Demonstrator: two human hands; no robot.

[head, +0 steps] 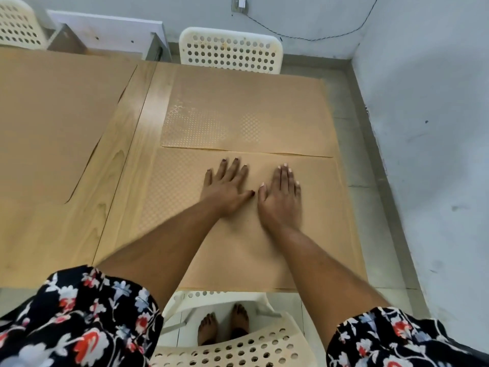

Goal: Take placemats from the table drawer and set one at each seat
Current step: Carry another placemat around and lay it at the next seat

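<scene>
A tan placemat point(325, 207) with a fine dotted pattern lies on the near right part of the wooden table point(127, 160). My left hand point(226, 189) and my right hand point(281, 200) rest flat on it, side by side, fingers spread, holding nothing. A second tan placemat point(248, 112) lies just beyond it at the far seat, its near edge overlapping the near mat. A third placemat point(53, 115) covers the far left of the table. The open white drawer point(105, 35) shows at the table's far side.
A white perforated chair point(230, 50) stands at the far side, another chair point(18, 25) at the top left, and a third chair point(232, 337) right below me. A grey wall point(428, 128) runs close along the table's right edge. A cable point(317, 35) hangs on the back wall.
</scene>
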